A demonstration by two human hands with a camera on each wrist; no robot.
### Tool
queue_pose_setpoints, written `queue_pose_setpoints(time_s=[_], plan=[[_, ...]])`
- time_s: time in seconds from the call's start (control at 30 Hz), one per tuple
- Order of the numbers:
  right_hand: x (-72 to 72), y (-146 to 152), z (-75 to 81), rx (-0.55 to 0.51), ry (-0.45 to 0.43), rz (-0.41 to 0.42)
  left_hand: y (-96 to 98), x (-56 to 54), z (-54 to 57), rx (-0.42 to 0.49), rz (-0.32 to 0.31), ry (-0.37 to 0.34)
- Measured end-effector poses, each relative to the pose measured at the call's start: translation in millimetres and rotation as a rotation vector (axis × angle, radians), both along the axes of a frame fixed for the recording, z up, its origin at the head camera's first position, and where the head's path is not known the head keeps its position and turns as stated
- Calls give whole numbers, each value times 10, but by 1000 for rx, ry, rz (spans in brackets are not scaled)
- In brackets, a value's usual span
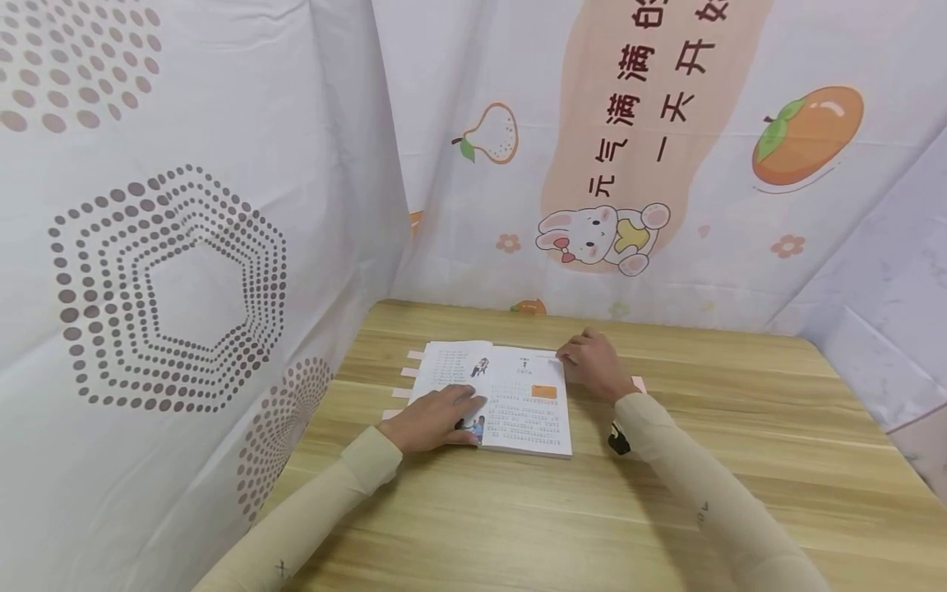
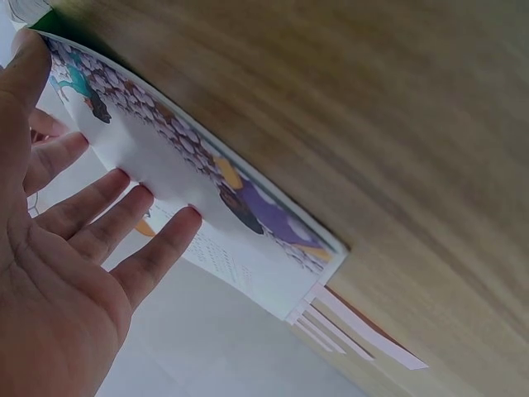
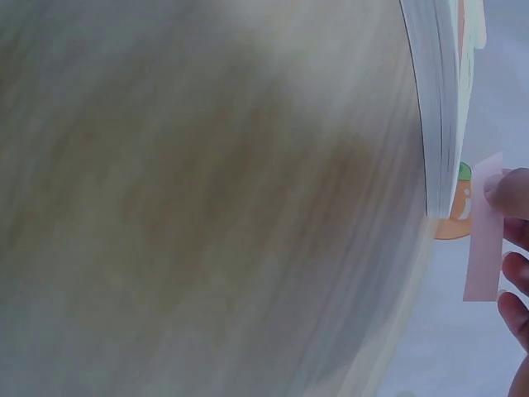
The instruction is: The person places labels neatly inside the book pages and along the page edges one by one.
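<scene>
An open book point(image 1: 518, 411) lies on the wooden table, with printed text, small pictures and an orange box on its pages. Several pale pink sticky strips point(image 2: 372, 331) jut from its left edge. My left hand point(image 1: 436, 417) rests on the left page near the spine, its fingers spread and fairly straight across the paper in the left wrist view. At the book's upper right corner is my right hand point(image 1: 595, 366). Its thumb and a finger pinch a pink sticky strip point(image 3: 485, 240) beside the page edges; the hand hides this strip in the head view.
A pink piece of paper point(image 1: 639, 384) shows on the table behind my right wrist. Dotted white cloth point(image 1: 200, 288) hangs along the left side. Another printed cloth point(image 1: 459, 247), with a rabbit and fruit, hangs behind the table's far edge.
</scene>
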State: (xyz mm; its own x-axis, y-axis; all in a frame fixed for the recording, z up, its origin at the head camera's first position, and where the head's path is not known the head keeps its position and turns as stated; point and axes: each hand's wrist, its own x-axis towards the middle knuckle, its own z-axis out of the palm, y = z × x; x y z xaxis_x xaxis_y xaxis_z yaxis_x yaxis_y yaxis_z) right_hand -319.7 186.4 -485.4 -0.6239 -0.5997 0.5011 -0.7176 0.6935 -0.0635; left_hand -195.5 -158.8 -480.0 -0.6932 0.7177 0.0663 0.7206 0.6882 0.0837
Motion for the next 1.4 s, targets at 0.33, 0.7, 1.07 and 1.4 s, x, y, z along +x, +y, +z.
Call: queue_pose_setpoints(time_s=[0.33,0.7,1.07,1.4], plan=[[-40,-49,-75,26,16,12,4,-35,-82,-20,-3,15],[-32,-59,-68,63,42,49,4,-20,-39,-8,-6,9],[19,-117,0,170,-9,53,-16,-22,-24,-13,-22,36],[92,-244,163,350,-175,-56,-21,-30,-26,-23,-12,34]])
